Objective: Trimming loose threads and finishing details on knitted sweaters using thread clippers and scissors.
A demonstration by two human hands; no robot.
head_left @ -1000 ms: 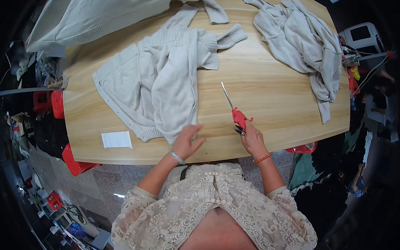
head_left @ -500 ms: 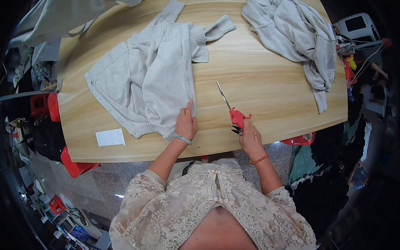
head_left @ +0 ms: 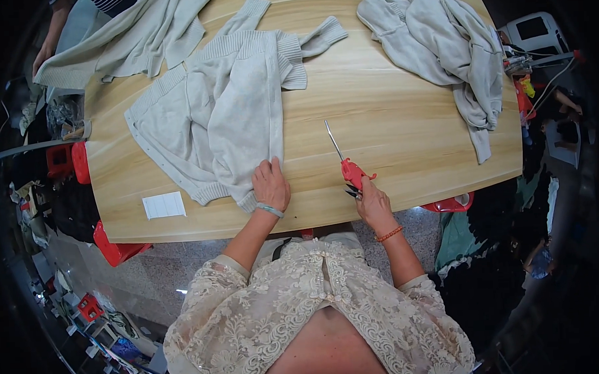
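Red gun [head_left: 354, 174] with a thin metal nozzle sits clamped in the right hand [head_left: 374, 204]; small black snips [head_left: 353, 192] share that grip. Nozzle points away from the body, over bare wood, clear of any cloth. Left hand [head_left: 271, 186] rests on the near right corner of the cardigan [head_left: 244, 103], fingers close together; pinching or just pressing, cannot tell.

Cardigan lies on the counter [head_left: 403, 137], left of the gun, sleeves toward the far side, studded edge down its left. Progress, as judged: laying out done, handling looks early; body is rumpled, not flat. Whether any spot is already blown or trimmed, cannot tell.

White card [head_left: 163, 205] lies near the cardigan's lower left. Farther out: second garment [head_left: 439, 43] heaped at right, not being touched; third garment [head_left: 136, 41] at upper left, by a co-worker's hand [head_left: 42, 57].
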